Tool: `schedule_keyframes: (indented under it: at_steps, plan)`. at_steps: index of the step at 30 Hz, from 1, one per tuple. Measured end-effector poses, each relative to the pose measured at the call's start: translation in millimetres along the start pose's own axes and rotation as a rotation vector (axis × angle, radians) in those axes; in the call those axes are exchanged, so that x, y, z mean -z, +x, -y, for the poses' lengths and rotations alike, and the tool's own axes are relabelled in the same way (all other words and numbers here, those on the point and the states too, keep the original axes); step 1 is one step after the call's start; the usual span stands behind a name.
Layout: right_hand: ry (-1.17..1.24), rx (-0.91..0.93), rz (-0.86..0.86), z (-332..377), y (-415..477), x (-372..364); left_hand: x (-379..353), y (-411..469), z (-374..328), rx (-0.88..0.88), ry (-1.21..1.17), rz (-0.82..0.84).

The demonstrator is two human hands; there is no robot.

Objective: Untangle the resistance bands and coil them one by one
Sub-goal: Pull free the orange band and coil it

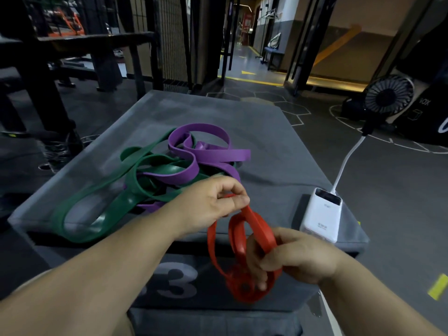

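Head cam: the left hand (208, 204) pinched the top end of the red band (261, 229) between thumb and fingers (232, 187). The right hand (291, 258) was lower, fingers curled tight round the band's gathered loops. The band hung in the air at the near edge of the grey box (266, 132). The green band (80, 214) and purple band (218, 154) lay knotted together on top of the box. A white power bank (322, 214) sat at the right edge, its cable running to a small fan (388, 95).

Box (266, 141) holds green band (80, 214), purple band (218, 154), power bank (320, 214).
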State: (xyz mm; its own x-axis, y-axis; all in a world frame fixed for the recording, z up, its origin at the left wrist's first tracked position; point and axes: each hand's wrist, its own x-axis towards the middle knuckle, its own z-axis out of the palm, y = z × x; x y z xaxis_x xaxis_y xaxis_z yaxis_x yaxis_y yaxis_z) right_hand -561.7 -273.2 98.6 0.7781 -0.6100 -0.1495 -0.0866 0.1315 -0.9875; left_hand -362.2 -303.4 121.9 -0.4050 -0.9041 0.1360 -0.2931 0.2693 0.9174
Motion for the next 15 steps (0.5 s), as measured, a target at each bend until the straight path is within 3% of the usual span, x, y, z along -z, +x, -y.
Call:
schedule_keyframes:
  at_steps: [3,8,15]
  plan:
    - [0.142,0.014,0.109,2.2,-2.9,0.9,3.2,0.8,3.9,0.104,-0.214,0.03]
    - [0.427,0.123,0.29,4.1,-5.3,5.1,10.4,0.3,8.4,0.212,-0.518,0.24]
    - [0.503,0.158,0.328,12.1,-7.7,4.2,-1.1,1.0,19.9,0.087,-0.466,0.34]
